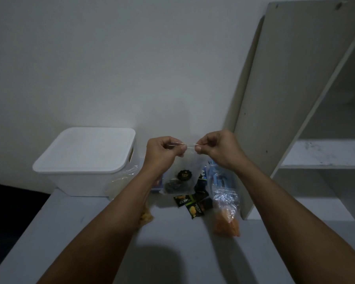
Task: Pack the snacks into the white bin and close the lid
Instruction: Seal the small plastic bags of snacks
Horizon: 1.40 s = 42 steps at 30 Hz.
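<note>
I hold a clear zip bag [177,177] up in front of me above the table [74,226], my left hand [162,152] pinching one end of its top edge and my right hand [217,149] pinching the other, thumbs and fingertips curled tight on the strip between them. I grip it this way, I think, to press the seal shut along its length so the dark round snacks inside stay put when the bag goes into the bin; the bag hangs free below my fingers, so its weight pulls the mouth straight. The white bin [84,160] sits at the back left of the table against the wall, its lid [86,148] on, so it has to come off before anything can be packed. The other snacks wait between my arms and just beyond: small dark packets [193,203] lying flat, a plastic bag of orange pieces [226,214] to the right, and a yellowish bag [146,216] half hidden by my left forearm. A tall white shelf unit [295,89] stands to the right.
</note>
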Tool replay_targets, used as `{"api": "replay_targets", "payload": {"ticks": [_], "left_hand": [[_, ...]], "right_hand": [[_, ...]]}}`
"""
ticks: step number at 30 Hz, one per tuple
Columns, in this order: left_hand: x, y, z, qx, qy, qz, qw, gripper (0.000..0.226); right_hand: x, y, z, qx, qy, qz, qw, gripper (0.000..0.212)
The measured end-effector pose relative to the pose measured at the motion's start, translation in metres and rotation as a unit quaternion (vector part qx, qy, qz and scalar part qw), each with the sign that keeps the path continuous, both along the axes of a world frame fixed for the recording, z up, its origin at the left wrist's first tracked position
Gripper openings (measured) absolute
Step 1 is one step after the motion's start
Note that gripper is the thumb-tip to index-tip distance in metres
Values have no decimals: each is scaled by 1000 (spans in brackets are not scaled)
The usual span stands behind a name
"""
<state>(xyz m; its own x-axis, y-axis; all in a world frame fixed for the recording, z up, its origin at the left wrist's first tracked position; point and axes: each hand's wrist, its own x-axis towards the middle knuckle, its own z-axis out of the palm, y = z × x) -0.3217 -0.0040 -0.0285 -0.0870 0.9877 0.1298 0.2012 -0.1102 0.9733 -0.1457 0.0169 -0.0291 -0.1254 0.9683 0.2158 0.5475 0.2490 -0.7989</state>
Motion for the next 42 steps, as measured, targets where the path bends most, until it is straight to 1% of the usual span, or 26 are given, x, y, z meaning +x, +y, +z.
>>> {"api": "replay_targets", "payload": {"ticks": [3,5,7,9,11,14,16,18,19,20,21,22,24,25,27,30,34,38,42], "left_hand": [[-5,2,0,5,-15,20,1000,5],[-12,4,-2,-16,-30,2,999,6],[-18,5,-2,-42,-66,-13,997,9],[-22,7,-1,-46,-99,-10,994,11],[-24,9,0,-35,-99,2,994,11],[-24,11,-4,-10,-81,30,996,8],[-21,10,-6,25,-26,97,995,21],[-16,6,-9,45,63,205,976,40],[-12,4,-8,38,86,230,969,44],[-10,3,-9,16,84,214,973,47],[-7,4,-9,-20,50,168,984,47],[-5,4,-9,-66,-4,113,991,45],[-3,7,-8,-141,-111,22,983,34],[-4,9,-9,-158,-142,-3,977,28],[-6,11,-12,-163,-171,-23,971,16],[-8,10,-15,-165,-177,-19,970,7],[-7,7,-13,-171,-168,-18,971,9],[-4,3,-12,-161,-129,-12,978,18],[-6,1,-13,-154,-115,-18,981,19]], "right_hand": [[7,-1,3,-24,13,6,1000,13],[12,-1,6,-32,20,-1,999,11],[16,-1,8,-30,21,-6,999,10],[18,-1,9,-33,28,-9,999,10],[16,-2,9,-32,30,-11,999,9],[10,-1,9,-18,36,-29,999,5],[6,-1,5,-1,35,-56,998,5],[3,-3,0,20,34,-83,996,6],[1,-5,-2,29,33,-92,995,9],[-1,-7,-4,40,31,-97,994,11],[-3,-9,-7,54,29,-103,993,12],[-5,-11,-9,66,27,-109,992,12],[-9,-13,-13,75,24,-117,990,13],[-10,-15,-15,74,22,-118,990,13],[-12,-16,-18,72,27,-118,990,14],[-12,-19,-18,46,60,-90,993,15],[-11,-21,-17,-1,84,-30,996,27],[-13,-16,-18,-23,83,-28,996,12],[-14,-12,-19,-53,73,-21,996,7]]}}
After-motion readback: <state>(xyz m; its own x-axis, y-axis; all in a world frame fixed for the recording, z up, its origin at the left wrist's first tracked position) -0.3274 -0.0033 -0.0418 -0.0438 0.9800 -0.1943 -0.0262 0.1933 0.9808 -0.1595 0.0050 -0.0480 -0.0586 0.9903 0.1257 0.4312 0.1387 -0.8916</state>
